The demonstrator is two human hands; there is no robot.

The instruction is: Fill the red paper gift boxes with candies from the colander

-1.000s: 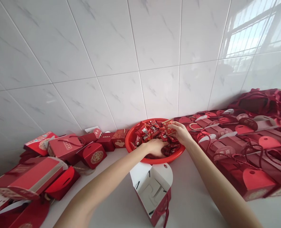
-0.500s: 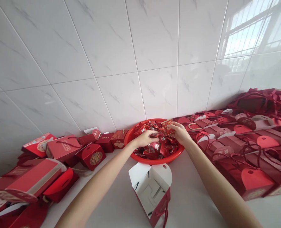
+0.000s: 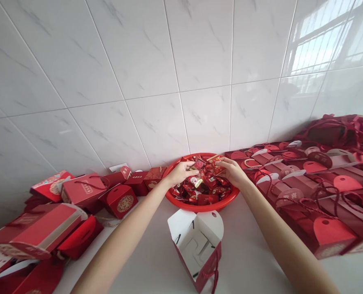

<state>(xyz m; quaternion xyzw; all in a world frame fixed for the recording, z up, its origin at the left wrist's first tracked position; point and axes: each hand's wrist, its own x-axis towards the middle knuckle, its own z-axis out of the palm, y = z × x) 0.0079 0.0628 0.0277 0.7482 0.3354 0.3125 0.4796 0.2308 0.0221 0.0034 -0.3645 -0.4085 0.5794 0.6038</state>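
packets (image 3: 207, 199) glossy red, left hand (image 3: 180, 173) with fingers narrow, hold unclear, right fingers (image 3: 226, 162) around gold-patterned packet (image 3: 213, 165)

Bare tabletop (image 3: 245, 245) opens right of the open gift box (image 3: 196, 247); closed boxes (image 3: 316, 204) block farther right.

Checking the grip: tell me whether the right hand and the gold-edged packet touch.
Touching; the head view shows the right hand pinching the gold-edged packet.
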